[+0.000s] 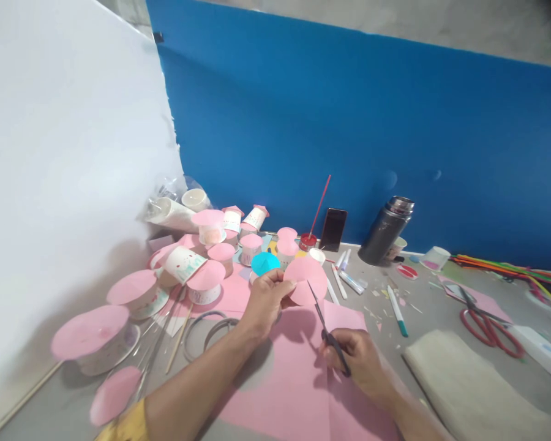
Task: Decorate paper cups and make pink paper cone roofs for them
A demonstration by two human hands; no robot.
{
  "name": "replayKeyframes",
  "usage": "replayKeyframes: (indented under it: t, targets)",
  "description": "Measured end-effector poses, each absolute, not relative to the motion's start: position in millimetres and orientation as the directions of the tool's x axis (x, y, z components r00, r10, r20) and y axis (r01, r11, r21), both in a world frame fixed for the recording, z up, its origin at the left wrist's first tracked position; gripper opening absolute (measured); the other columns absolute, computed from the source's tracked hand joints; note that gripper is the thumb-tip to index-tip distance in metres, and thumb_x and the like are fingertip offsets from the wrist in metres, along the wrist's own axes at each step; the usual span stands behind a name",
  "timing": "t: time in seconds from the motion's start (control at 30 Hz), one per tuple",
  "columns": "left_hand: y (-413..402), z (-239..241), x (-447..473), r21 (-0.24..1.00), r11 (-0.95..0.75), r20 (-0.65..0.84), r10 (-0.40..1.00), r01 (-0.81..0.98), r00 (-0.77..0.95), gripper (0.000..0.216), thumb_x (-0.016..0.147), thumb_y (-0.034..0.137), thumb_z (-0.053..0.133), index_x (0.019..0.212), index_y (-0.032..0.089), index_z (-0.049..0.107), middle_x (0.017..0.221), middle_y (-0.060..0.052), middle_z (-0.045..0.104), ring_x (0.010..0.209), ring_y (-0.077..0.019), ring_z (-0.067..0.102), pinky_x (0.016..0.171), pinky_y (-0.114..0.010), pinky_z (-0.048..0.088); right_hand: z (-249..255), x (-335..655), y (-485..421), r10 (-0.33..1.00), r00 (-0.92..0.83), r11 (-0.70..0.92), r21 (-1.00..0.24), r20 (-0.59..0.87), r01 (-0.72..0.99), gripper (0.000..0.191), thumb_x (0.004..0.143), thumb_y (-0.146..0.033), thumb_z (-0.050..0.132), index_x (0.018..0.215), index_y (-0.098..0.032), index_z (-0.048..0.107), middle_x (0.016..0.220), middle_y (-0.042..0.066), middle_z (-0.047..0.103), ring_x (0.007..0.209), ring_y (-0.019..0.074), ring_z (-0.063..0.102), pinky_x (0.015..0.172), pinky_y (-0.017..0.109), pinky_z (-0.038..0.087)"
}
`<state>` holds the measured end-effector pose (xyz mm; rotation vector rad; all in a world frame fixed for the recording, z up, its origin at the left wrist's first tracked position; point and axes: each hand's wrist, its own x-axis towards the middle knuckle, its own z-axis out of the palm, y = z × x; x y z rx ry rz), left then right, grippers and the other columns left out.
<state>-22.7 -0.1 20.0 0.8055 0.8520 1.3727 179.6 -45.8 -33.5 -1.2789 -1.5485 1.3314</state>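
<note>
The left hand (267, 298) pinches a pink paper circle (305, 280) in its fingers above the pink sheet (298, 380); the right hand (360, 361), fingers closed through small scissors (326, 324), sets their blades against the circle's edge.

The paper sheet (298, 380) lies on the surface (441, 318), under both hands; the left hand (266, 300) holds a paper disc (305, 278) above the sheet's far edge; the right hand (358, 361), over the sheet, holds scissors (324, 321) whose tips meet the disc; cups (211, 245) crowd left of and behind the sheet; pens (349, 278), a phone (333, 229) and a flask (386, 229) stand behind it; larger scissors (487, 324) lie to its right.
</note>
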Motion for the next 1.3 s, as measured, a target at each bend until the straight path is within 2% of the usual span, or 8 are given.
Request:
replayKeyframes:
  t: [0.2,0.37,0.47,0.57,0.77,1.0,1.13,1.3]
  targets:
    - [0.1,22.0,-24.9,0.88,0.005,-0.025,0.999,-0.475,-0.036,0.029,0.065,0.03,0.082,0.066,0.018,0.056,0.065,0.003,0.06,0.062,-0.0128,0.062,0.062,-0.027,0.056,-27.8,210.5,-51.4,0.967,-0.254,0.096,-0.882,-0.028,0.462,0.038,0.081,-0.051,0.067,0.066,-0.017,0.07,0.056,0.001,0.058,0.054,0.0141,0.046,0.052,0.026,0.03]
    - [-0.8,23.4,-25.1,0.873,0.033,-0.029,0.999,-0.486,0.017,0.036,0.064,0.035,0.085,0.068,0.019,0.053,0.061,0.006,0.057,0.049,-0.0083,0.056,0.046,-0.021,0.045,-23.6,237.5,-50.3,0.995,-0.081,0.095,-0.437,0.05,0.894,0.029,0.077,-0.038,0.07,0.059,-0.021,0.054,0.057,0.0,0.056,0.056,0.0152,0.046,0.055,0.027,0.027]
    - [-2.0,23.8,-24.2,0.874,0.075,-0.053,0.997,-0.481,0.06,0.042,0.064,0.04,0.088,0.073,0.02,0.052,0.056,0.008,0.055,0.043,-0.0069,0.053,0.04,-0.017,0.034,-19.8,240.6,-49.8,0.989,-0.134,0.145,-0.22,0.064,0.965,0.012,0.082,-0.029,0.065,0.073,-0.021,0.065,0.072,0.004,0.064,0.066,0.0189,0.057,0.061,0.027,0.033]
    - [-2.9,23.9,-23.3,0.87,0.092,-0.057,0.995,-0.484,0.087,0.047,0.061,0.042,0.091,0.075,0.02,0.051,0.056,0.008,0.056,0.043,-0.007,0.054,0.04,-0.017,0.034,-13.1,237.8,-49.6,0.985,-0.169,0.172,-0.145,0.036,0.974,0.009,0.083,-0.024,0.065,0.087,-0.02,0.072,0.089,0.008,0.069,0.081,0.0223,0.065,0.07,0.028,0.038]
    - [-4.5,23.0,-22.7,0.872,0.154,-0.083,0.982,-0.465,0.171,0.046,0.057,0.04,0.093,0.078,0.017,0.059,0.056,0.006,0.058,0.043,-0.0066,0.052,0.038,-0.017,0.034,0.5,232.9,-44.5,0.98,-0.168,0.157,-0.102,-0.105,0.982,0.013,0.087,-0.024,0.066,0.084,-0.018,0.077,0.092,0.012,0.073,0.081,0.0237,0.069,0.066,0.029,0.035]
    - [-7.0,20.8,-22.1,0.88,0.167,-0.067,0.97,-0.445,0.233,0.042,0.061,0.038,0.092,0.082,0.016,0.063,0.061,0.004,0.061,0.042,-0.0059,0.052,0.04,-0.018,0.036,2.8,235.6,-35.3,0.992,-0.119,0.112,-0.138,-0.044,0.984,0.005,0.081,-0.014,0.065,0.082,-0.018,0.067,0.082,0.007,0.071,0.075,0.0215,0.066,0.061,0.027,0.028]
    - [-8.6,22.3,-21.3,0.886,0.147,-0.05,0.973,-0.439,0.225,0.042,0.061,0.039,0.092,0.081,0.017,0.063,0.059,0.005,0.059,0.043,-0.0067,0.052,0.04,-0.018,0.037,0.9,239.7,-30.9,0.975,-0.216,0.205,-0.17,-0.053,0.964,0.005,0.078,-0.014,0.066,0.08,-0.018,0.066,0.095,0.006,0.066,0.075,0.0165,0.059,0.063,0.026,0.029]
    - [-9.1,21.8,-19.7,0.906,0.07,0.021,0.978,-0.418,0.209,0.04,0.063,0.04,0.092,0.079,0.017,0.064,0.058,0.006,0.057,0.044,-0.0073,0.053,0.039,-0.018,0.037,9.1,249.5,-25.3,0.941,-0.261,0.152,-0.416,-0.217,0.896,0.01,0.069,-0.01,0.067,0.072,-0.019,0.063,0.074,0.0,0.065,0.065,0.0149,0.058,0.056,0.024,0.031]
